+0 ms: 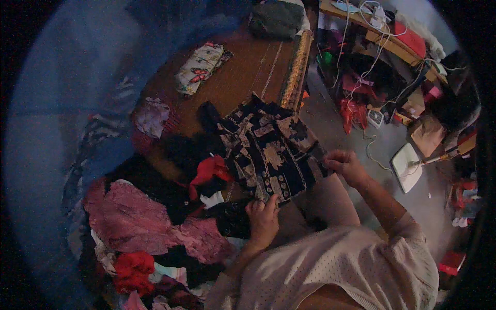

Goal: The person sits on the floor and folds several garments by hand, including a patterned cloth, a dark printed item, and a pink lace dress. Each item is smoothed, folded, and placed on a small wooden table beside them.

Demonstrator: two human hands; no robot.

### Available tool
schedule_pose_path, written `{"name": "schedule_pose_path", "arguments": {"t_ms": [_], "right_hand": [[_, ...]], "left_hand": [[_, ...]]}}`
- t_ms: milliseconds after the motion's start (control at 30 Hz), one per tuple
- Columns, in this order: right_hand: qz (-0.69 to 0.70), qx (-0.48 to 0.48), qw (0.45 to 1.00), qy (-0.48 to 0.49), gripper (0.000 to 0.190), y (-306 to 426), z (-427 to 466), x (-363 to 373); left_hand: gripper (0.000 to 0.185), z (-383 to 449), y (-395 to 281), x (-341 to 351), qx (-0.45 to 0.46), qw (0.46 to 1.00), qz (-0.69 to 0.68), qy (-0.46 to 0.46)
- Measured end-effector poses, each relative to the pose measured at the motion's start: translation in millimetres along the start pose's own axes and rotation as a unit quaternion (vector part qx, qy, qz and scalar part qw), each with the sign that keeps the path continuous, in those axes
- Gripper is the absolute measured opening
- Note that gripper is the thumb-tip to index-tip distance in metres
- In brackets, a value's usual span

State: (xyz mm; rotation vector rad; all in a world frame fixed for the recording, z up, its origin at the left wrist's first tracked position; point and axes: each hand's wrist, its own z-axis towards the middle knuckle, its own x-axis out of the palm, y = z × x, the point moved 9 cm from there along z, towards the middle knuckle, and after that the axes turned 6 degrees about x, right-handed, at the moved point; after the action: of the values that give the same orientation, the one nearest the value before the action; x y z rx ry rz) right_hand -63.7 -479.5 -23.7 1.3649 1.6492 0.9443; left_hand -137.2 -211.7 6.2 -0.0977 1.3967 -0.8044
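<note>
A black garment with tan patterns and chain-like print (275,155) is spread in front of me, partly on the brown bed surface and partly over my lap. The thumb of my left hand (263,221) lies on its near edge, the fingers curled at the fabric. At the garment's right corner, my right hand (345,164) pinches the edge between thumb and fingers. Beside it on the left are a bright red cloth (211,170) and dark clothing (135,170). Farther away lies a folded white cloth with red figures (201,69).
Left of me is a heap with a pink garment (131,217) and a red cloth (133,271). A lavender cloth (153,116) rests farther back. Gold trim (294,77) edges the bed. On the right, a white stand base (407,166) and cables (374,66) sit near a wooden desk (387,40).
</note>
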Motion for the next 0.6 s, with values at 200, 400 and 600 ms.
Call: {"name": "schedule_pose_path", "arguments": {"t_ms": [200,400,600], "right_hand": [[0.059,-0.135,0.987,-0.064,0.027,78.2,-20.7,5.7],[0.099,-0.195,0.974,-0.062,0.035,156.4,15.2,11.8],[0.048,-0.19,0.98,0.044,0.04,185.4,180.9,58.4]], "left_hand": [[0.025,15.9,-12.7,-47.2,0.081,0.982,0.156,-0.071],[0.02,86.5,-17.4,-135.8,0.035,0.982,0.148,-0.111],[0.026,159.3,143.4,-120.6,-0.268,0.897,-0.343,-0.077]]}}
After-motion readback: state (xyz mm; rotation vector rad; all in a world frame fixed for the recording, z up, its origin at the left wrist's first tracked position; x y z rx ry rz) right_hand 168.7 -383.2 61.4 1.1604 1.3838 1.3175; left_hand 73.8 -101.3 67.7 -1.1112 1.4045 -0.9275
